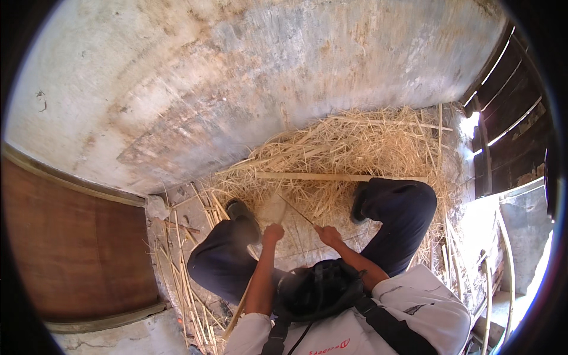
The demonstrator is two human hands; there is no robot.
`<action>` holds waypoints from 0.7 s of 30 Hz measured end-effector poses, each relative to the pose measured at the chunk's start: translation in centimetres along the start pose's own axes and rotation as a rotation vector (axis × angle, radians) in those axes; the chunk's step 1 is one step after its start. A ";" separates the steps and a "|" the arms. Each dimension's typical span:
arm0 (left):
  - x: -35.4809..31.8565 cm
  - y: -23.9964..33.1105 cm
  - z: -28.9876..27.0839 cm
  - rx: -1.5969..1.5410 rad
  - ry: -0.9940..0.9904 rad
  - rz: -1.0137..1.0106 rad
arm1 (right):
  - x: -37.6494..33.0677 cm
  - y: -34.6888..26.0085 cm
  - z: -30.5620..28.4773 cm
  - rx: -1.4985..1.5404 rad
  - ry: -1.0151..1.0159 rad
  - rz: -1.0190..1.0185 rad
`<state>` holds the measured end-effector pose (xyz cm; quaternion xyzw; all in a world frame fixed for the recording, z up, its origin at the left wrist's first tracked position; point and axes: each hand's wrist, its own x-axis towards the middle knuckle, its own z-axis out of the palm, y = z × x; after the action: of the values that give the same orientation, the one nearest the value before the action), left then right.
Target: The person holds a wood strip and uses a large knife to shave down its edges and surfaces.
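Both my hands are in front of me between my bent knees, a short gap apart. My left hand (273,232) is closed, and a pale strip (279,208), smeared by motion, rises from it. A light strip (238,313) shows beside my left forearm; I cannot tell whether it is the same piece. My right hand (329,235) is closed around one end of a thin brown stick-like piece (297,212), which slants up and left until its far end comes near the pale strip. Whether the two pieces touch is unclear.
Straw-like shavings (367,142) are heaped along the stained wall (236,77). A long flat wooden strip (319,176) lies across the heap's near side. Several long thin sticks (183,284) lie at the left, near a brown wooden panel (77,236). Dark slatted boards (512,124) stand at the right.
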<state>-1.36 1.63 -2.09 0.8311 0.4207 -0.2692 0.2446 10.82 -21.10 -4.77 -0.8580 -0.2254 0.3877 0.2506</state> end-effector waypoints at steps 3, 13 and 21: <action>-2.0 0.3 -2.2 -0.278 -0.159 -0.180 | -0.6 -3.4 -1.5 0.101 0.028 -0.167; -3.8 1.0 -3.2 -0.242 -0.115 -0.098 | 1.0 2.6 -0.1 0.054 -0.023 0.100; -15.8 5.3 -14.7 -0.359 0.550 0.138 | 2.2 -7.7 -7.0 0.483 0.227 -0.331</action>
<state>-1.33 -0.85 19.97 0.8428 0.4543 0.0608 0.2820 16.12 -15.67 2.70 -0.7630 -0.2340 0.2855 0.5307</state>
